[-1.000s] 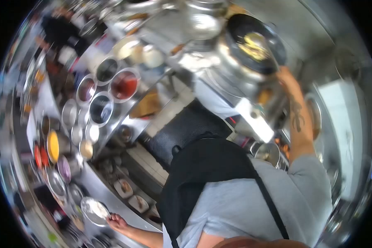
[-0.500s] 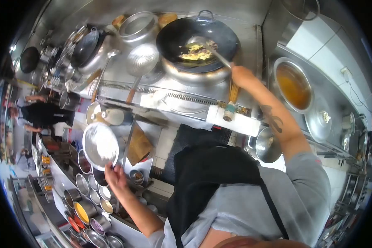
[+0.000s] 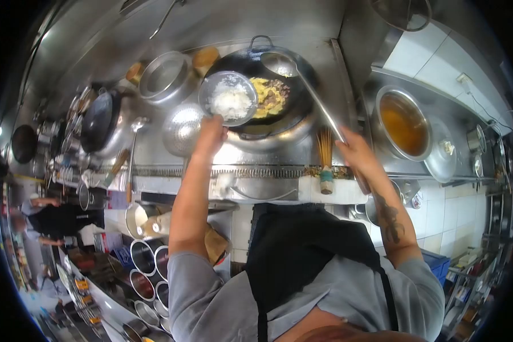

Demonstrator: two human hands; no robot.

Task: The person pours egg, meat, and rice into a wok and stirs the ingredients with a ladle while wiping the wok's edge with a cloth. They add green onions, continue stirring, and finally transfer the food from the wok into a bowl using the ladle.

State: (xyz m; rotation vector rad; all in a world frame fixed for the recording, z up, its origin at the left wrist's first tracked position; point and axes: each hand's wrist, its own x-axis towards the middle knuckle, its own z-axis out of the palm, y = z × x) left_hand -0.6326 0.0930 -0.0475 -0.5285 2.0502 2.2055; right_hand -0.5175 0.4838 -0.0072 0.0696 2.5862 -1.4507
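Observation:
My left hand (image 3: 212, 137) is closed on the rim of a metal bowl (image 3: 204, 98) that holds white rice (image 3: 232, 102). The bowl hangs over the left side of a black wok (image 3: 299, 102). Yellow egg and brown bits (image 3: 271, 97) lie in the wok. My right hand (image 3: 358, 153) grips the long handle of a ladle (image 3: 316, 100), whose round head rests inside the wok near its far rim.
A perforated strainer (image 3: 179, 130) and a second wok (image 3: 99, 122) sit to the left. Right of the stove stand a bamboo brush (image 3: 325, 165) and a bowl of amber liquid (image 3: 403, 124). Another person (image 3: 60, 216) stands at far left.
My left hand has brought the bowl from the lower left up over the wok. My right hand has moved down and right, and the ladle head has shifted toward the wok's far rim.

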